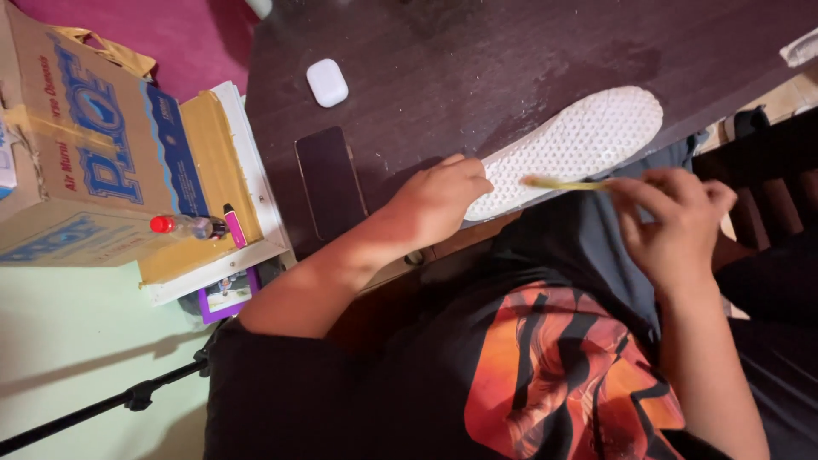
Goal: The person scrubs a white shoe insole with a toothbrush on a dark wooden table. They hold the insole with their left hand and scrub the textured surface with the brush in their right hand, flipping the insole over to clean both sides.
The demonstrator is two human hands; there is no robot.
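Note:
A white shoe sole (588, 136) with a bumpy dotted tread lies on the dark wooden table (477, 51), near its edge. My left hand (439, 203) presses down on the sole's near end, fingers curled over it. My right hand (673, 217) pinches a thin yellowish stick (567, 183), whose tip points left and rests against the sole's edge. Both forearms reach out over my lap, which is covered by a black shirt with an orange print.
A dark phone (331, 181) lies face down left of my left hand. A small white earbud case (327, 83) sits farther up the table. A cardboard box (77, 145) stands at left, with a small red-capped bottle (183, 226) and a pink marker (233, 226). A tripod leg (102, 405) crosses the lower left.

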